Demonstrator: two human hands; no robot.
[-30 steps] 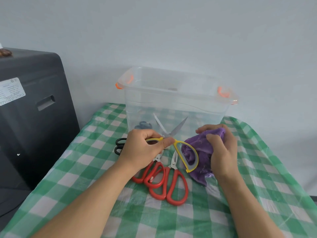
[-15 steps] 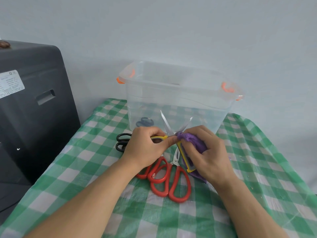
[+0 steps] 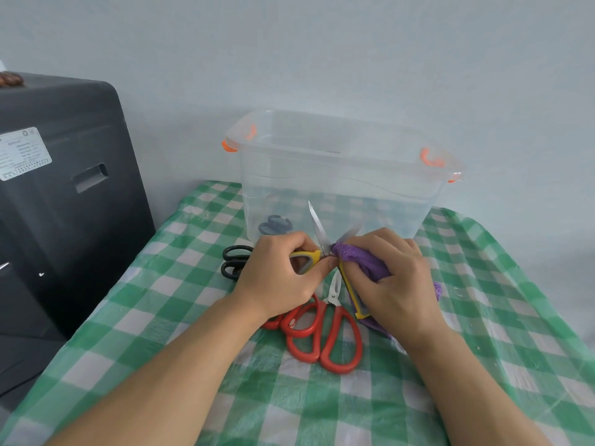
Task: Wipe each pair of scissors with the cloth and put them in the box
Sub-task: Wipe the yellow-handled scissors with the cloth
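Note:
My left hand (image 3: 278, 272) grips one handle of the yellow-and-grey scissors (image 3: 317, 233), whose blades stand spread apart and point up. My right hand (image 3: 391, 275) holds the purple cloth (image 3: 360, 260) bunched against the right blade near the pivot. Two red-handled scissors (image 3: 325, 336) lie on the table below my hands. Black-handled scissors (image 3: 235, 262) lie left of my left hand, partly hidden. The clear plastic box (image 3: 341, 175) with orange latches stands behind, with dark-handled scissors (image 3: 275, 224) inside it.
A green-and-white checked tablecloth (image 3: 167, 304) covers the table. A black cabinet-like unit (image 3: 64, 194) stands close on the left. A pale wall runs behind the box.
My right hand brought the cloth from the right up onto the scissors' blade by the pivot. The left hand kept its grip on the handle.

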